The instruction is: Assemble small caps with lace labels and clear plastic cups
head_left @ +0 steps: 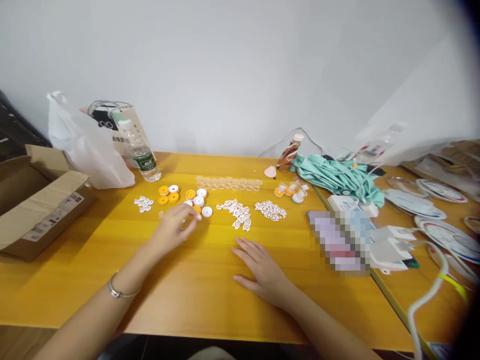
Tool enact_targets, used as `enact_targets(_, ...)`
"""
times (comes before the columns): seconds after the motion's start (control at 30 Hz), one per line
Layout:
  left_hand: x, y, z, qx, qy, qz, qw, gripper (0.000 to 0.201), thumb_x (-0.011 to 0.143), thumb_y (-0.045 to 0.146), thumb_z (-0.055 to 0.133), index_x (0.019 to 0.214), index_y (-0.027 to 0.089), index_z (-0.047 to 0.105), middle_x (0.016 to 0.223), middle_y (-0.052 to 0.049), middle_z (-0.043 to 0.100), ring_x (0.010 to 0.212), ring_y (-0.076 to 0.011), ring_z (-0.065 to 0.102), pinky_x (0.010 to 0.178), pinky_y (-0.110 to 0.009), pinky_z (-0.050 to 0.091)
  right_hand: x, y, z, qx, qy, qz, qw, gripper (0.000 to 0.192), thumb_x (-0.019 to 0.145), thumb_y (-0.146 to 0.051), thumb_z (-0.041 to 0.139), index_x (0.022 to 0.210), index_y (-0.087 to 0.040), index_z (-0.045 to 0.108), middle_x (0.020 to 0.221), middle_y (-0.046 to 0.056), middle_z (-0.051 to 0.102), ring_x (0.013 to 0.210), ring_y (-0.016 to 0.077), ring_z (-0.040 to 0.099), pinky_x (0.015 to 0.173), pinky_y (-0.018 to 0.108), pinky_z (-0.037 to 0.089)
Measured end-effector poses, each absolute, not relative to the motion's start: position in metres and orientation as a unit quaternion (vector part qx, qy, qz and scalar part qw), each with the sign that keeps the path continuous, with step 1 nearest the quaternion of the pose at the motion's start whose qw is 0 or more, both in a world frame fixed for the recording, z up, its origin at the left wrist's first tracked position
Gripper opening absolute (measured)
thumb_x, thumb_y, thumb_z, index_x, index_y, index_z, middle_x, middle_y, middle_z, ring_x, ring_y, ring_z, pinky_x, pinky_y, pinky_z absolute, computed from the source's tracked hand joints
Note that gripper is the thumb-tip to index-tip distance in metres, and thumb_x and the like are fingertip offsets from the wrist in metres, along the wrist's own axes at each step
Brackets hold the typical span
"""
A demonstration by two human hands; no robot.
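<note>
My left hand [173, 226], with a silver bangle at its wrist, reaches over the table; its fingers are bent, and thumb and forefinger are apart. Its fingertips are at a cluster of white and orange round caps, partly covering an orange cap [197, 210]. A white cap [207, 212] lies just right of them. Further left is another group with an orange ring-shaped cap [163, 200]. My right hand [262, 272] rests on the table, fingers spread, holding nothing. Beyond it lie flat white cut-out pieces [242, 215] and a second pile of cut-outs [270, 210].
Clear round cups [228, 185] stand in rows behind. Small white discs [143, 203] lie left, near a cardboard box [48, 220] and a water bottle [144, 160]. To the right are capped assemblies [290, 189], a brown drink bottle [289, 154], teal fabric [333, 175] and a pixelated phone [337, 245].
</note>
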State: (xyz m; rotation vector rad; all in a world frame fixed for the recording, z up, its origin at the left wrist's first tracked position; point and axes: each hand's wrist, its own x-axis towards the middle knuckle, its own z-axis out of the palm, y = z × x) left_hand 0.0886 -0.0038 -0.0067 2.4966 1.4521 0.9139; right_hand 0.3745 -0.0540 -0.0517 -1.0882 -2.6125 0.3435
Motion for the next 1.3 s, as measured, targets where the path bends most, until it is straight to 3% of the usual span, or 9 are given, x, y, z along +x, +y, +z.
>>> enact_targets(0.13, 0.134, -0.019, -0.032, 0.879, 0.403, 0.225, 0.12, 0.009, 0.085, 0.019, 0.047, 0.088, 0.02, 0.055, 0.086, -0.004, 0.062, 0.08, -0.0174, 0.057, 0.075, -0.03, 0.044, 0.374, -0.054, -0.051, -0.382, -0.907, 0.123, 0.127, 0.052, 0.085, -0.042, 0.053, 0.129, -0.015, 0.049, 0.141, 0.015, 0.041, 0.132, 0.0274, 0.037, 0.108, 0.048, 0.032)
enact_targets(0.3, 0.148, -0.02, -0.046, 0.875, 0.398, 0.226, 0.157, 0.006, 0.082, 0.016, 0.049, 0.084, 0.019, 0.054, 0.078, -0.003, 0.058, 0.074, -0.0165, 0.054, 0.069, -0.028, 0.043, 0.373, -0.054, -0.052, -0.383, -0.907, 0.123, 0.123, 0.052, 0.085, -0.042, 0.052, 0.13, -0.015, 0.048, 0.142, 0.014, 0.041, 0.132, 0.0272, 0.036, 0.108, 0.048, 0.033)
enact_targets(0.53, 0.15, -0.021, -0.049, 0.852, 0.398, 0.255, 0.224, 0.007, 0.087, 0.022, 0.048, 0.086, 0.02, 0.054, 0.084, -0.004, 0.057, 0.081, -0.0169, 0.054, 0.076, -0.03, 0.044, 0.373, -0.054, -0.054, -0.381, -0.906, 0.118, 0.142, 0.051, 0.084, -0.042, 0.053, 0.129, -0.017, 0.049, 0.141, 0.014, 0.043, 0.13, 0.0271, 0.039, 0.107, 0.048, 0.033)
enact_targets(0.93, 0.144, -0.023, -0.048, 0.855, 0.392, 0.252, 0.229, 0.019, 0.088, 0.032, 0.05, 0.102, 0.021, 0.055, 0.099, -0.007, 0.06, 0.093, -0.0188, 0.055, 0.085, -0.035, 0.044, 0.373, -0.054, -0.054, -0.38, -0.907, 0.109, 0.147, 0.052, 0.084, -0.042, 0.053, 0.13, -0.019, 0.047, 0.14, 0.013, 0.043, 0.131, 0.0263, 0.038, 0.107, 0.047, 0.034)
enact_targets(1.13, 0.121, -0.015, -0.034, 0.851, 0.421, 0.254, 0.185, 0.024, 0.088, 0.033, 0.049, 0.109, 0.022, 0.054, 0.107, -0.008, 0.06, 0.101, -0.0204, 0.056, 0.09, -0.037, 0.044, 0.373, -0.054, -0.052, -0.384, -0.905, 0.113, 0.145, 0.052, 0.083, -0.041, 0.055, 0.13, -0.02, 0.048, 0.14, 0.012, 0.043, 0.131, 0.0259, 0.038, 0.108, 0.046, 0.033)
enact_targets(1.3, 0.069, 0.015, -0.028, 0.783, 0.553, 0.282, 0.044, 0.022, 0.088, 0.032, 0.045, 0.1, 0.018, 0.058, 0.101, -0.009, 0.063, 0.099, -0.0222, 0.058, 0.09, -0.036, 0.043, 0.374, -0.054, -0.052, -0.383, -0.905, 0.116, 0.147, 0.053, 0.083, -0.041, 0.055, 0.131, -0.02, 0.047, 0.141, 0.012, 0.043, 0.131, 0.0256, 0.038, 0.107, 0.046, 0.034)
